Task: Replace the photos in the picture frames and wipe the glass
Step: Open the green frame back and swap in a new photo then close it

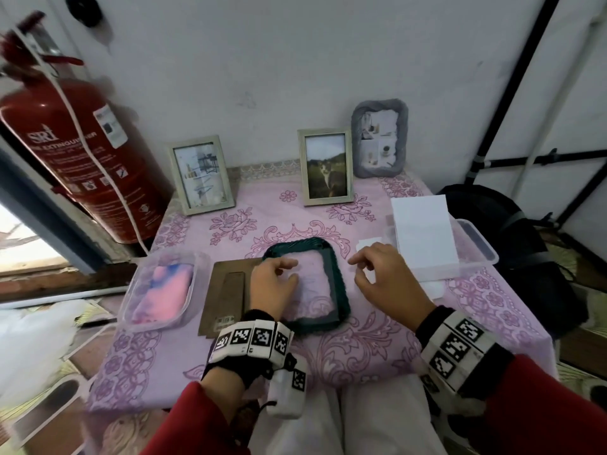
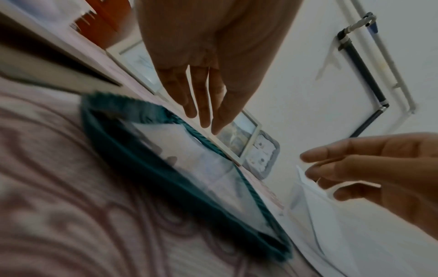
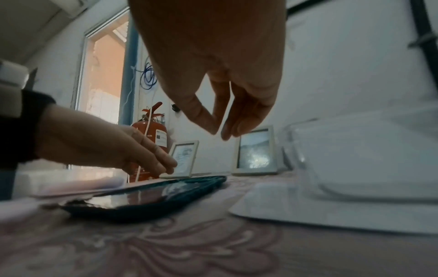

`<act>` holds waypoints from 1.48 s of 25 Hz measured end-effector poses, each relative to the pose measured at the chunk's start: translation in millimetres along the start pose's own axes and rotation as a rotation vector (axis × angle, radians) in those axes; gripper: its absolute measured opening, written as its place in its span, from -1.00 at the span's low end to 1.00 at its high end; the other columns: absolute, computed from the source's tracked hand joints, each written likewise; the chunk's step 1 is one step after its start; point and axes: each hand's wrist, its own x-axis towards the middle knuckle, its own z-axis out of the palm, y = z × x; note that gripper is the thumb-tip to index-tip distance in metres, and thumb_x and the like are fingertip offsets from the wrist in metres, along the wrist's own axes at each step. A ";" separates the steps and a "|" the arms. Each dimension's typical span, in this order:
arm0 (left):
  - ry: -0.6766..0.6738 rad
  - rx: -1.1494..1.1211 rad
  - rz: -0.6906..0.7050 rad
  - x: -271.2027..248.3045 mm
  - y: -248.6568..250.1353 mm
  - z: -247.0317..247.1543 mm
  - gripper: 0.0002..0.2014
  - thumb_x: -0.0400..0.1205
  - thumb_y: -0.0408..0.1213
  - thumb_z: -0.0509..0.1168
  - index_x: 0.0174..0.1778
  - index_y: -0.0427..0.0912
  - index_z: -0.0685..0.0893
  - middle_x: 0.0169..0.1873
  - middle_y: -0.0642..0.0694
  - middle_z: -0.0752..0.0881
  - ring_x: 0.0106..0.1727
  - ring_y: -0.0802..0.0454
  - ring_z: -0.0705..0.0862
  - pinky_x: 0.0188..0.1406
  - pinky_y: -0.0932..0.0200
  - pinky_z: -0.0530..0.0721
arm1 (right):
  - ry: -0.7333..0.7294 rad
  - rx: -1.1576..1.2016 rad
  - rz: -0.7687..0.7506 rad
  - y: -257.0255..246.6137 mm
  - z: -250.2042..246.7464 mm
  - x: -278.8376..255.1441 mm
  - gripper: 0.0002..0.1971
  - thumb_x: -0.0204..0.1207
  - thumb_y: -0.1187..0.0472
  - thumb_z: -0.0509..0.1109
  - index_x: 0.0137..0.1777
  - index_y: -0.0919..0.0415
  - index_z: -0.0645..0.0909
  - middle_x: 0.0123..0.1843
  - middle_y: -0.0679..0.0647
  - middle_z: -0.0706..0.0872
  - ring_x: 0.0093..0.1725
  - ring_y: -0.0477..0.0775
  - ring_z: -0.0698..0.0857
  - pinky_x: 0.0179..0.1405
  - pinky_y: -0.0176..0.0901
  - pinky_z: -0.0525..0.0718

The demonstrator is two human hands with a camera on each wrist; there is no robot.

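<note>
Red sleeves (image 1: 203,418) and marker-printed wristbands (image 1: 253,339) are seen nearest the head camera, both cut off by the lower edge. A desk draped in a pink floral cloth (image 1: 361,349) is shown against a white wall, with a red fire extinguisher (image 1: 82,152) leaning at its left, partly out of view.

A teal-edged picture frame (image 1: 338,284) is laid flat at the middle of the desk, glass bare and the cloth pattern visible through it; its brown backing board (image 1: 226,290) lies just to the left. The left hand (image 1: 272,284) is held over the glass with fingers straight and relaxed; whether the fingertips touch the pane cannot be told from the blurred wrist view. The right hand (image 1: 384,277) is poised just beside the frame's right edge, its grip loosely parted, fingers (image 3: 239,120) drooping and nothing held.

Clear tubs are placed at either side: a pink-and-blue cloth (image 1: 164,290) in the left one, white photo sheets (image 1: 423,231) standing in the right. Three standing frames (image 1: 325,165) are lined up at the back.
</note>
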 end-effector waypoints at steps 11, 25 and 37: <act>-0.097 0.032 0.001 2.3 -32.8 -20.5 -0.65 0.44 -0.45 0.47 0.16 -0.29 0.70 0.05 -0.22 0.73 -0.08 0.09 0.61 -0.20 0.58 0.47 | -0.262 -0.031 0.208 -6.7 42.1 39.5 -0.74 0.34 0.27 0.55 0.01 0.34 0.68 -0.14 0.16 0.74 -0.05 0.12 0.70 -0.14 -0.31 0.49; -0.043 -0.348 -0.114 -3.3 -25.0 -23.7 -0.61 0.46 -0.59 0.41 0.23 -0.41 0.62 -0.02 -0.24 0.73 -0.32 0.25 0.66 -0.25 0.53 0.65 | -0.029 0.363 0.390 -10.0 49.1 40.0 -0.74 0.45 0.56 0.32 0.14 0.45 0.61 -0.32 0.23 0.71 -0.60 -0.28 0.62 -0.52 -0.55 0.60; -0.085 -0.085 -0.114 6.8 -29.8 -22.1 -0.60 0.50 -0.44 0.42 0.27 -0.37 0.61 -0.08 -0.23 0.68 -0.22 0.14 0.58 -0.03 0.43 0.55 | -0.068 0.222 0.375 -6.9 55.5 41.9 -0.81 0.38 0.46 0.42 -0.01 0.44 0.73 -0.13 0.32 0.80 -0.10 0.21 0.77 0.01 -0.26 0.64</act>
